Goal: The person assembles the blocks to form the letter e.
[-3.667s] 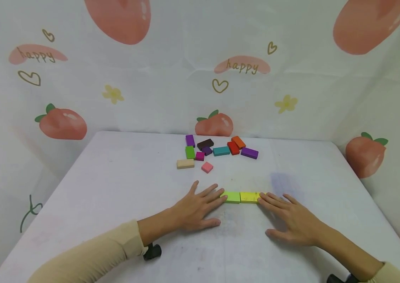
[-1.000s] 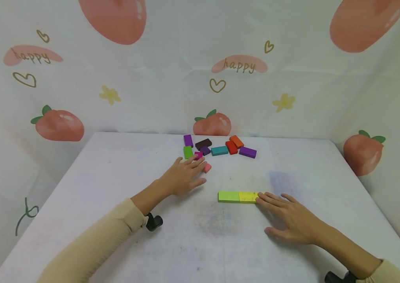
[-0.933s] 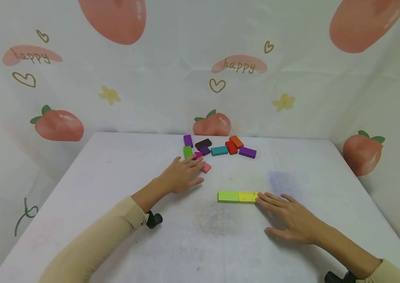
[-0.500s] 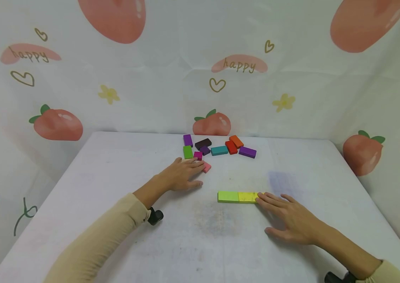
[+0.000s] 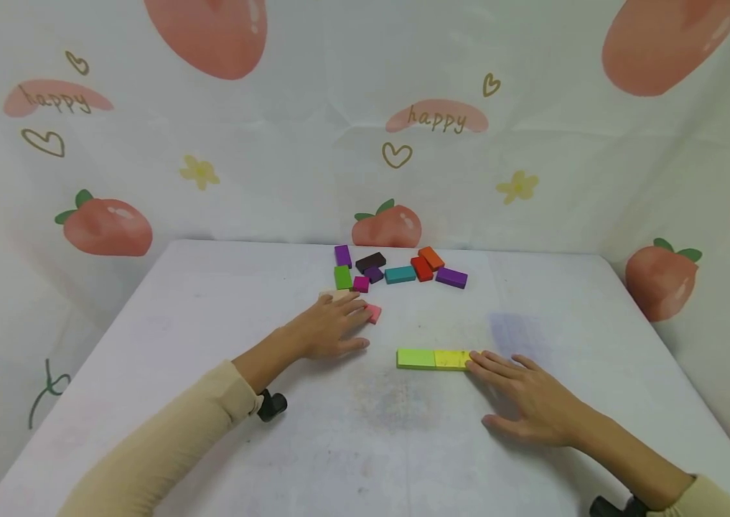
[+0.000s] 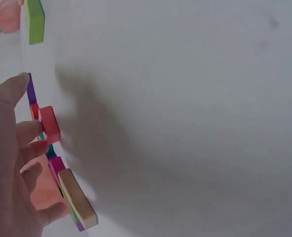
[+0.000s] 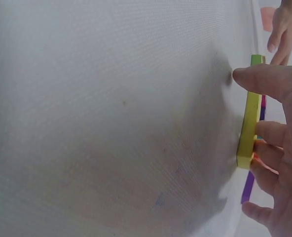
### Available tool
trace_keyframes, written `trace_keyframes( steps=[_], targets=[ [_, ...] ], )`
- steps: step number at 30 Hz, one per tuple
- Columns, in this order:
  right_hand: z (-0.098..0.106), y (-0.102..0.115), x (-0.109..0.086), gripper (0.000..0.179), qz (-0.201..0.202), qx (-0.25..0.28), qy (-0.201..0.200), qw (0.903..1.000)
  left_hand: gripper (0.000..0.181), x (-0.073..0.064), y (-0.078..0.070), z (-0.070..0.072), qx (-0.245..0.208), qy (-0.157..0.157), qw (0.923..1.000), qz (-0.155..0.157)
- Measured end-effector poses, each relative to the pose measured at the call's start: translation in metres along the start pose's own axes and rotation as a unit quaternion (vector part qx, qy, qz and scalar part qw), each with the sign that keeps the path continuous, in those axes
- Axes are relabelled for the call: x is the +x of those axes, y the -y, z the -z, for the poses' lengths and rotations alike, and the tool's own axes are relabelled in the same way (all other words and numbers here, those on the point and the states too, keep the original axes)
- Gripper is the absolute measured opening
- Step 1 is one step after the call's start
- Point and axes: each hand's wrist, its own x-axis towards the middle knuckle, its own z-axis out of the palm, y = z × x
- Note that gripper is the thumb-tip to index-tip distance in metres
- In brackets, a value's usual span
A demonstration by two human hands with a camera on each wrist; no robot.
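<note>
My left hand [image 5: 331,329] reaches to the near side of the loose blocks, palm down with its fingers spread. Its fingers are at a pink block [image 5: 374,314], and in the left wrist view two fingertips meet that pink block [image 6: 51,124] while the thumb stays apart. A beige block [image 5: 334,294] lies partly hidden behind the fingers. Closer to me, a light green block [image 5: 415,358] and a yellow block [image 5: 451,360] lie end to end in a row. My right hand [image 5: 535,402] rests its straight fingertips on the yellow block's right end.
Behind the left hand lie a green block [image 5: 343,277], a magenta block [image 5: 361,283], a teal block [image 5: 400,275], a red block [image 5: 422,269], an orange block [image 5: 431,258] and several purple or dark ones. A printed cloth hangs behind the white table [image 5: 209,301].
My left hand left the light green block and went to the far blocks. Over the last half second it drew back slightly, the pink block shifting toward me and left. The right hand stays put.
</note>
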Motion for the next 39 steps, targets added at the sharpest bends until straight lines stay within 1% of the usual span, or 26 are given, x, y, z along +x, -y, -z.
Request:
trace_keyframes(
  steps=[3,6,10,15,21,24,30,34,39],
  targets=[
    [-0.001,0.0,0.0,0.077,-0.003,0.002,0.005,1.0,0.068,-0.006,-0.002,-0.002,-0.013,-0.001,0.9999,-0.006],
    [-0.001,0.001,0.0,0.076,-0.007,0.004,0.011,0.9999,0.071,-0.01,-0.003,-0.004,-0.031,0.008,0.9994,-0.01],
    [0.0,0.002,0.0,0.076,-0.009,0.004,0.015,0.9998,0.074,-0.014,-0.004,-0.005,-0.043,0.017,0.9989,-0.011],
    [0.001,0.002,0.001,0.076,-0.008,0.001,0.014,0.9999,0.072,-0.02,-0.005,-0.008,-0.057,0.021,0.998,-0.016],
    [0.003,0.003,0.001,0.076,-0.01,0.002,0.019,0.9998,0.071,-0.026,-0.01,-0.008,-0.095,0.026,0.9949,-0.024],
    [0.002,0.003,0.001,0.076,-0.01,0.003,0.016,0.9998,0.071,-0.03,-0.013,-0.009,-0.1,0.03,0.9942,-0.023],
    [0.0,0.002,0.0,0.077,-0.007,0.001,0.011,0.9999,0.073,-0.035,-0.02,-0.011,-0.1,0.028,0.9939,-0.038],
    [0.0,0.001,0.0,0.077,-0.007,0.003,0.011,0.9999,0.075,-0.037,-0.023,-0.014,-0.098,0.04,0.9938,-0.033],
    [0.0,0.002,0.0,0.077,-0.006,0.004,0.013,0.9999,0.073,-0.038,-0.027,-0.014,-0.102,0.035,0.9935,-0.037]
  ],
)
